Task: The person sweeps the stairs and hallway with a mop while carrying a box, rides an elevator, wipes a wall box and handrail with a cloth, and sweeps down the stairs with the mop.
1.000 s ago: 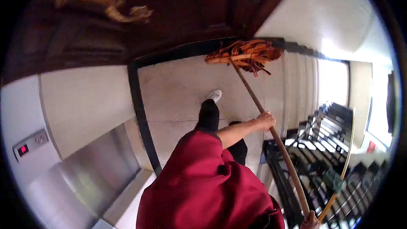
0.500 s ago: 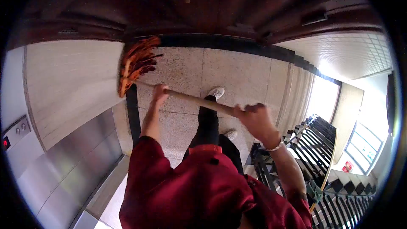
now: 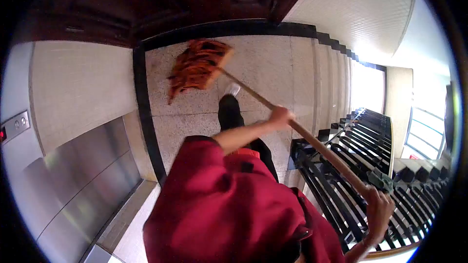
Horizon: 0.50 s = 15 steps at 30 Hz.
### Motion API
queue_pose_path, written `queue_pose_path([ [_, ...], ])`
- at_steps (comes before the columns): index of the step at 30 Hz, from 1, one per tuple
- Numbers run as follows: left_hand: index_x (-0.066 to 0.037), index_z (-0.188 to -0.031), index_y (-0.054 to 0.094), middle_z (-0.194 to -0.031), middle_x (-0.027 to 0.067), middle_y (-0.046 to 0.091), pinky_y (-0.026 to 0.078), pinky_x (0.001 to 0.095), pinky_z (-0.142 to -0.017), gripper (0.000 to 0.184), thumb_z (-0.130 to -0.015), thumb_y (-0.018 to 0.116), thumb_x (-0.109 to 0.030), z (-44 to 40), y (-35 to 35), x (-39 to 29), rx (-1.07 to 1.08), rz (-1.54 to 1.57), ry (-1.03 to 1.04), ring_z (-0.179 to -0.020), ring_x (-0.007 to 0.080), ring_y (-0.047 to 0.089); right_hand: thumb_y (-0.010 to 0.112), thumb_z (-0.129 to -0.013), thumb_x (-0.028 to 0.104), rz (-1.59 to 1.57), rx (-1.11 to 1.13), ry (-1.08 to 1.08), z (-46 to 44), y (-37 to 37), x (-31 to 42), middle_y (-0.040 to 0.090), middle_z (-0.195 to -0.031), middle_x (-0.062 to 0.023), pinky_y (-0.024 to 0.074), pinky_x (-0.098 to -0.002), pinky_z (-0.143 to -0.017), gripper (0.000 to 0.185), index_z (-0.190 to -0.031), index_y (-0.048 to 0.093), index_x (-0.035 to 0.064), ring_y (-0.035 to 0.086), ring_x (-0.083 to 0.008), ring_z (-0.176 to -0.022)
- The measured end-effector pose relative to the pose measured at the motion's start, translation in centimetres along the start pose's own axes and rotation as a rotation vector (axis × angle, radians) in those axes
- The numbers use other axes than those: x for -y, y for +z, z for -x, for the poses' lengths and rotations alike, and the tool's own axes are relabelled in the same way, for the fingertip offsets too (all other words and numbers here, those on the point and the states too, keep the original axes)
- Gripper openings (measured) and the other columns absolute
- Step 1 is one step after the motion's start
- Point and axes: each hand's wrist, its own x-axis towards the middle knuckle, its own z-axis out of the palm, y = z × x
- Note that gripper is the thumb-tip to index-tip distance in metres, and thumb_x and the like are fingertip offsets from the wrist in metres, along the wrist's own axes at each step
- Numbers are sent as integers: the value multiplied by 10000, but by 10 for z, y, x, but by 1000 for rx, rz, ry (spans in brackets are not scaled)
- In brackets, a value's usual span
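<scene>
A mop with an orange and dark strand head (image 3: 200, 65) lies against the speckled floor, its long wooden handle (image 3: 326, 151) slanting down toward the right. My left hand (image 3: 281, 117) is closed around the middle of that handle. Farther along, my right hand (image 3: 379, 209) grips near the upper end, in front of the stair railing. The strands fan out to the left of the wooden bar. One white shoe (image 3: 232, 89) stands just beside the mop head.
Dark wooden doors (image 3: 161, 7) border the floor at the top. At left are metal elevator doors (image 3: 92, 180) and a button panel (image 3: 17, 125). Stairs (image 3: 334, 75) descend at right, next to a black railing (image 3: 360, 146). A dark border strip (image 3: 142, 87) edges the floor.
The mop head has swung right, away from the left wall. Both hands have moved right with the handle, the right one also down toward the railing. The view has shifted slightly.
</scene>
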Motion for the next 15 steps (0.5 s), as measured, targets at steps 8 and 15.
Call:
queue_pose_path([
  [8,-64,-624,582,-652,126,568,446,409,-577,160,-527,595,-190,-37,130,-172,265,217,345,-660,304,565,522,-763,174,11,220,375,155,-49,-19,585,-596,-52,398,-318,-382,203,-960,569,160,529,-198,-461],
  [15,-51,-690,623,-698,126,597,473,390,-621,221,-552,643,-223,42,45,-159,276,112,127,-716,276,586,568,-726,316,135,309,395,195,-50,14,522,-534,-32,349,-303,-355,252,-892,594,128,430,-131,-390],
])
